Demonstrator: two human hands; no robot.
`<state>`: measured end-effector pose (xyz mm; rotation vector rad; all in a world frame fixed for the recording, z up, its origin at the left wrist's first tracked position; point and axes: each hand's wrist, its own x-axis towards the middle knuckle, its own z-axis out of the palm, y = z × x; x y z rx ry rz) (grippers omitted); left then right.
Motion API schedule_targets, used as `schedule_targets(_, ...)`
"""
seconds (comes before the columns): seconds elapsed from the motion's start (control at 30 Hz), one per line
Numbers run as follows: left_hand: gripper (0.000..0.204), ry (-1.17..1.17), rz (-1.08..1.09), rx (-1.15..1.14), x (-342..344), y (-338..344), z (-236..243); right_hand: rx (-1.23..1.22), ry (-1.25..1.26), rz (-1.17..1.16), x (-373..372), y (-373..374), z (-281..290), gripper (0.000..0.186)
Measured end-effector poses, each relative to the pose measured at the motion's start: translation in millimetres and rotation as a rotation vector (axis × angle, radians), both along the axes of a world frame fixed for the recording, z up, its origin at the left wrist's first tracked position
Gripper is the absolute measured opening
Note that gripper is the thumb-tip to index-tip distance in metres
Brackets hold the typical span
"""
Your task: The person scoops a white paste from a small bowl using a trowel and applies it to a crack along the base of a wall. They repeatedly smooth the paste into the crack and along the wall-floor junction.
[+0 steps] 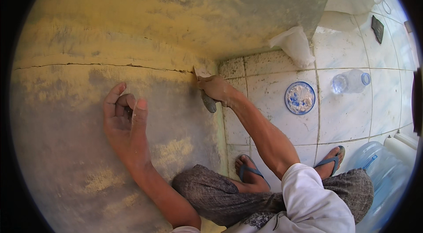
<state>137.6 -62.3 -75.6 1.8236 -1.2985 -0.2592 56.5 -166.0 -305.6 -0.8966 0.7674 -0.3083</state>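
My right hand [215,89] grips a putty knife [209,103] by its dark handle. Its pale blade rests against the wall at the right end of a long, thin crack [128,65]. The crack runs sideways across the yellow and grey wall [66,114]. Below the crack and left of the knife, my left hand [128,123] is raised by the wall with its fingers loosely bent and apart; nothing shows in it. Whether it touches the wall, I cannot tell.
On the white tiled floor [282,131] sit a blue-rimmed dish [300,97] of white paste and a clear plastic bottle [351,82] on its side. A white plastic bag [296,47] lies by the corner. A large blue water jug [383,175] stands near my sandalled feet.
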Motion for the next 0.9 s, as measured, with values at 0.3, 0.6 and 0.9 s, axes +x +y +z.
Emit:
schedule_targets(0.3,0.051,-0.029,0.004,-0.029,-2,4,-1,-0.119,0.065,-0.414,21,76,-93,0.056)
schedule_targets(0.6,0.052,-0.148,0.018,-0.019,-2,6,2,-0.015,0.125,-0.375,35,37,-86,0.054)
schedule_targets(0.9,0.052,-0.076,-0.013,-0.039,-1,4,-3,0.036,0.126,-0.036,31,28,-56,0.035)
